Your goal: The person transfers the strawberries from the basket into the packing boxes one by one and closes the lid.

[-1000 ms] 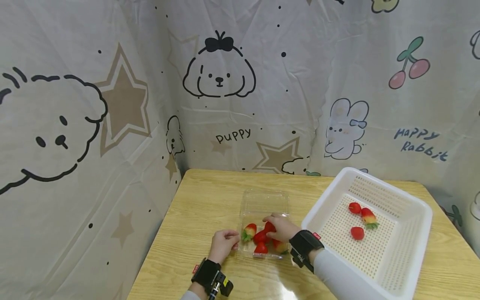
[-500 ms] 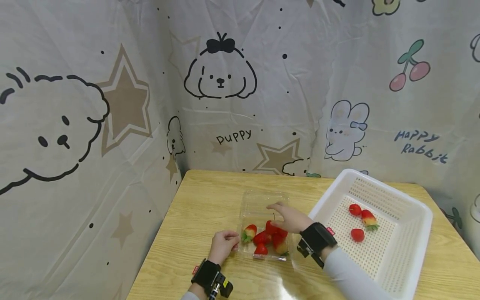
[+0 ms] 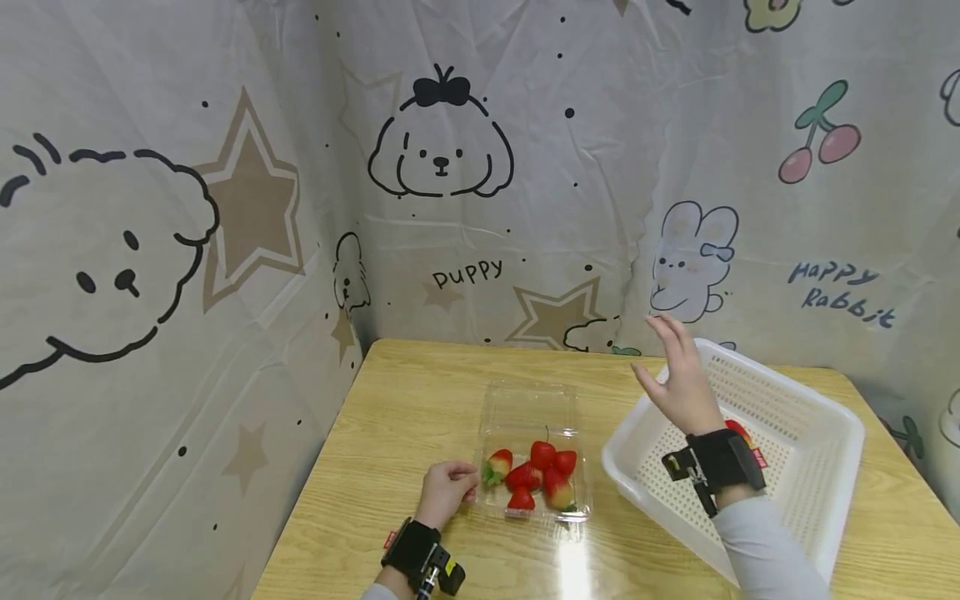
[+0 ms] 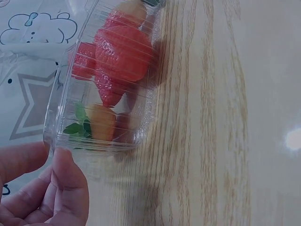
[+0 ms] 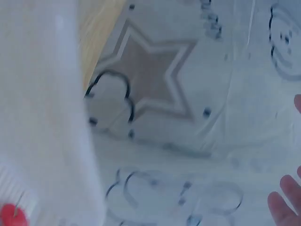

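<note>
A printed curtain (image 3: 615, 192) rises behind and to the left of a wood-grain table (image 3: 390, 417). On the table's right side sits a white plastic basket (image 3: 819, 483) with perforated walls and floor. Left of it, well apart, a clear plastic clamshell (image 3: 558, 517) lies open, its lid (image 3: 528, 404) folded back toward the far edge.

The right hand (image 3: 684, 385) is over the basket's far left rim, fingers extended and spread, with nothing in it. The left hand (image 3: 444, 490) is at the clamshell's left side; the left wrist view shows its forefinger and thumb pinching the edge of the clear plastic. Black wrist units (image 3: 725, 461) are strapped to both arms.

Six red fruits lie in the clamshell: among them a leafy strawberry (image 3: 501, 461) at the left, a pale-tipped strawberry (image 3: 558, 489) at the near right, and a stemmed, cherry-like fruit (image 3: 542, 455) at the far side. In the basket, a red fruit (image 3: 737, 429) shows past the right wrist; the arm hides any full count.

The work looks well along but unfinished: fruit is left in the basket, and the lid is not closed.
</note>
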The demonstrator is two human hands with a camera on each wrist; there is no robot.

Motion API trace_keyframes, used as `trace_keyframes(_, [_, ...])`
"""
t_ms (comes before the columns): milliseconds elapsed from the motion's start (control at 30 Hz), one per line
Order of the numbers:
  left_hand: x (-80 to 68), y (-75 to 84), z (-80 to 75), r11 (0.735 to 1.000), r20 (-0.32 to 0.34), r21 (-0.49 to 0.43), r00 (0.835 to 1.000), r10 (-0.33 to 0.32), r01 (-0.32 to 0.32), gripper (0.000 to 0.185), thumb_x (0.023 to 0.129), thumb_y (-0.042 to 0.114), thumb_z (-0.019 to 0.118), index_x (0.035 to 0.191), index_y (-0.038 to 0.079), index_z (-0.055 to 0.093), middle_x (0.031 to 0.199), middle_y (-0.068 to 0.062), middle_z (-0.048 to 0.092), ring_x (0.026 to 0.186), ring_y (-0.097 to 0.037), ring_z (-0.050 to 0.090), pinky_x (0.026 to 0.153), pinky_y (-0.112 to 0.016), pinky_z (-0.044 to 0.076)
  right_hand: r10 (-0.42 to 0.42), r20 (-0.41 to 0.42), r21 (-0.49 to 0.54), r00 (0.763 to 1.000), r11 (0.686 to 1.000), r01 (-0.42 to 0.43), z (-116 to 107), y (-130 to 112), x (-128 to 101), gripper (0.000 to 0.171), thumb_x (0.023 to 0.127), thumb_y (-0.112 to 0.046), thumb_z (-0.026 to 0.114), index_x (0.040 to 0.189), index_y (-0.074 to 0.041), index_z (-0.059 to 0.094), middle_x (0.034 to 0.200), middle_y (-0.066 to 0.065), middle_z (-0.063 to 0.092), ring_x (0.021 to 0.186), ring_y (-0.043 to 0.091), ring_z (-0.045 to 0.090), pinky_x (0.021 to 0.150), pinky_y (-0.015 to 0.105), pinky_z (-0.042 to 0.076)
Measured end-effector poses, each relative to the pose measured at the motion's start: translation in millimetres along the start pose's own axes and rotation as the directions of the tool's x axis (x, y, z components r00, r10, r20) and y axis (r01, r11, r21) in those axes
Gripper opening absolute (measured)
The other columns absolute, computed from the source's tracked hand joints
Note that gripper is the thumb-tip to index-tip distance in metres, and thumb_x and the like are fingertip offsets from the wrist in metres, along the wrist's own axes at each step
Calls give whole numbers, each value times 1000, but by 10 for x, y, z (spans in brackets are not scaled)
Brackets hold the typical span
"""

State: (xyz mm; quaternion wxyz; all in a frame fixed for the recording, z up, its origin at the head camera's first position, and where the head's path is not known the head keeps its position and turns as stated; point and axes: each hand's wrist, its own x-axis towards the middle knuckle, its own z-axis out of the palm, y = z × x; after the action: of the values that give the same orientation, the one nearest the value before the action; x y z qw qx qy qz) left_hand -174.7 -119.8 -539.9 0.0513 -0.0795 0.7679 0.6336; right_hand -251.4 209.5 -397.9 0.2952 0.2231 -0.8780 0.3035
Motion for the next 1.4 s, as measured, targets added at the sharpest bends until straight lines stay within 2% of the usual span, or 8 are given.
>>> trace_keyframes(200, [-9,-9,5,1000,4,3,1000,20,-20,20,83,1,62,96,-14,62,72,-8,61,59,-13,60,58,-35,55,162,0,-25,987,986,-162,-192,337,-238,69,76,2,68,136,-3,35,135,25,29,121,46,31,92,62,32])
trace_keyframes(400, [-2,2,3,1000,0,3,1000,12,-12,20,83,1,62,96,-13,62,73,-8,61,59,-12,59,58,-32,55,319,145,-114,937,946,-304,-289,570,-521,66,75,-1,68,132,4,35,128,33,33,115,51,32,92,64,29])
trace_keyframes(467, [1,9,3,1000,-3,4,1000,1,-1,19,83,2,62,96,-12,62,73,-8,61,59,-11,58,58,-31,55,384,243,-164,891,921,-353,-305,621,-617,63,75,-4,68,129,8,37,125,36,33,113,53,33,90,65,30])
trace_keyframes(700, [0,0,11,1000,-7,9,1000,7,-7,20,83,1,62,96,-13,62,72,-7,61,59,-14,60,58,-34,55,546,534,-295,646,836,-462,-298,798,-919,68,75,-16,72,125,14,36,117,42,37,104,55,42,82,61,41])
trace_keyframes(867, [5,-9,13,1000,-13,13,1000,11,-10,19,83,0,62,96,-13,62,71,-5,60,59,-13,59,58,-35,55,580,591,-321,560,807,-496,-268,879,-1052,63,73,-14,73,121,13,43,114,37,47,101,49,48,76,56,46])
trace_keyframes(1033, [0,2,4,1000,-11,8,1000,8,-8,19,83,1,62,96,-13,62,71,-6,60,59,-13,59,59,-35,55,594,613,-325,522,791,-518,-233,912,-1127,51,73,-8,71,115,10,49,104,33,53,85,39,54,66,47,49])
trace_keyframes(1133, [-8,13,3,1000,-13,0,1000,9,-9,17,83,0,62,94,-13,63,70,-5,61,60,-15,61,59,-35,55,596,613,-334,519,791,-513,-190,945,-1171,44,72,-5,70,110,9,51,98,29,56,79,33,54,63,43,48])
trace_keyframes(1400, [-4,-9,2,1000,-5,-4,1000,26,-26,20,82,0,62,96,-15,61,72,-8,61,60,-14,60,59,-36,56,566,588,-333,577,820,-466,-104,981,-1228,38,71,-1,68,103,10,52,86,21,59,75,28,55,64,43,47])
